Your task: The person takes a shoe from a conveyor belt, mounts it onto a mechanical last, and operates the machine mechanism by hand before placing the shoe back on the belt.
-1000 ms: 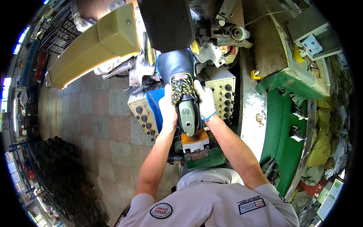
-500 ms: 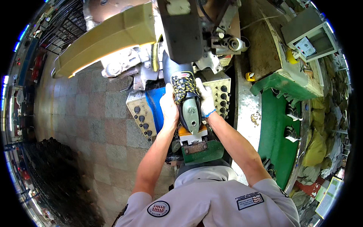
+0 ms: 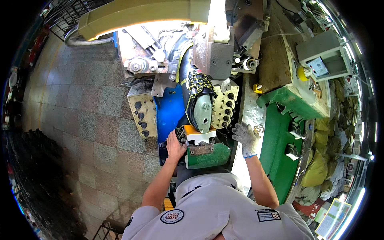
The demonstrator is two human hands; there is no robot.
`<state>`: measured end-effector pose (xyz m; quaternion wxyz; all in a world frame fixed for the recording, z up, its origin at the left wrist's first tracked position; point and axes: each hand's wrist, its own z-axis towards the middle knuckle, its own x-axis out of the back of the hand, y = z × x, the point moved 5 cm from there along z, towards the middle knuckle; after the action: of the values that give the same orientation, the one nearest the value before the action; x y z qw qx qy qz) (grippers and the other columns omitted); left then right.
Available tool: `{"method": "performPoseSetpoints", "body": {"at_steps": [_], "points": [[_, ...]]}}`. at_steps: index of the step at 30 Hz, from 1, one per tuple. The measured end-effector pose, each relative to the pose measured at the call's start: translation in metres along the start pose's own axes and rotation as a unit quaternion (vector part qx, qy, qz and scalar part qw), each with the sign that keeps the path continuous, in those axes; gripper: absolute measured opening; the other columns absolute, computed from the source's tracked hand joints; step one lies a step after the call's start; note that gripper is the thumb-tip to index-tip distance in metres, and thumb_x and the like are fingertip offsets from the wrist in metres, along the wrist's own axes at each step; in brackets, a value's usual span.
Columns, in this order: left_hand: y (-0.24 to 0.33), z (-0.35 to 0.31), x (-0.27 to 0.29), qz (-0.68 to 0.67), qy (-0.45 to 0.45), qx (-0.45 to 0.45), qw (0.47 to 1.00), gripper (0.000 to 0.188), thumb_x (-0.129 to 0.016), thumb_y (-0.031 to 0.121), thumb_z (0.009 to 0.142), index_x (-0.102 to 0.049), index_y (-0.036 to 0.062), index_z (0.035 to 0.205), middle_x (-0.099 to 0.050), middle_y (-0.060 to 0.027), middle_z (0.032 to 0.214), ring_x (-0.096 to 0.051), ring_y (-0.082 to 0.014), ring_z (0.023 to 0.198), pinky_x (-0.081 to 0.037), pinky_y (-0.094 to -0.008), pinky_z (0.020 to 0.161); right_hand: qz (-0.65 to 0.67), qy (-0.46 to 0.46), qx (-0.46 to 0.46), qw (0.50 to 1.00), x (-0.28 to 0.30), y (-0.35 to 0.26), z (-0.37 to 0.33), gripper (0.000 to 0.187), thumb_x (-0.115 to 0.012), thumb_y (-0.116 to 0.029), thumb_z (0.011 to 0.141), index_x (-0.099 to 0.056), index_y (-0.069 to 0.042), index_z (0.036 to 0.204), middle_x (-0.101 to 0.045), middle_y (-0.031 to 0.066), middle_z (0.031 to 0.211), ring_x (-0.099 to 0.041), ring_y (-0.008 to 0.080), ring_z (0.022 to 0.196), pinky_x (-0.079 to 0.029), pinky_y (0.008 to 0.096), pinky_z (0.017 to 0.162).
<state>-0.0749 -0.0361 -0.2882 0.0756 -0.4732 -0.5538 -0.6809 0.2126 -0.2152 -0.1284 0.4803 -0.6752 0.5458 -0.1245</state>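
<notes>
A dark shoe upper with yellow-and-black laces sits on a grey-green shoe last, clamped in a machine with its toe end up under the metal head. The heel end rests by an orange-and-white support above a green guard. My left hand is beside that support, fingers stretched out, at some dark parts; whether it presses them I cannot tell. My right hand, in a whitish glove, is apart from the shoe with fingers spread and nothing in it.
Control boxes with black knobs flank the shoe, and a blue panel stands at its left. An arched yellow lamp cover hangs above. On the right, a green-lined bench bears several shoes near a grey cabinet.
Both hands have let go of the shoe, which stays in the machine. My left hand has dropped to the support's side; my right has moved right and nearer me. The view has shifted.
</notes>
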Motion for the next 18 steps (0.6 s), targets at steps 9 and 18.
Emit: {"method": "performPoseSetpoints", "body": {"at_steps": [9,18], "points": [[0.02,0.002,0.117,-0.295,-0.109,0.219,0.923,0.062,-0.087,0.013,0.062,-0.066,-0.0061,0.116,-0.075,-0.0148,0.102,-0.071,-0.0225,0.091,-0.054,-0.0343,0.087,-0.026,-0.092,0.014,0.995,-0.058,-0.025,-0.001,0.055,-0.06,-0.032,0.098,-0.049,0.006,0.137,-0.063,0.024,0.127,-0.068,0.0382,0.106,-0.059,0.0481,0.083],[0.129,-0.027,0.237,-0.664,-0.075,0.214,0.712,0.032,-0.076,0.016,0.07,-0.069,-0.001,0.096,-0.066,-0.0046,0.086,-0.064,-0.0167,0.074,-0.053,-0.032,0.07,0.099,-0.356,0.034,0.929,-0.162,-0.049,-0.08,0.094,-0.066,-0.059,0.09,-0.038,0.011,0.147,-0.052,0.0266,0.143,-0.057,0.0362,0.126,-0.047,0.0471,0.105]]}}
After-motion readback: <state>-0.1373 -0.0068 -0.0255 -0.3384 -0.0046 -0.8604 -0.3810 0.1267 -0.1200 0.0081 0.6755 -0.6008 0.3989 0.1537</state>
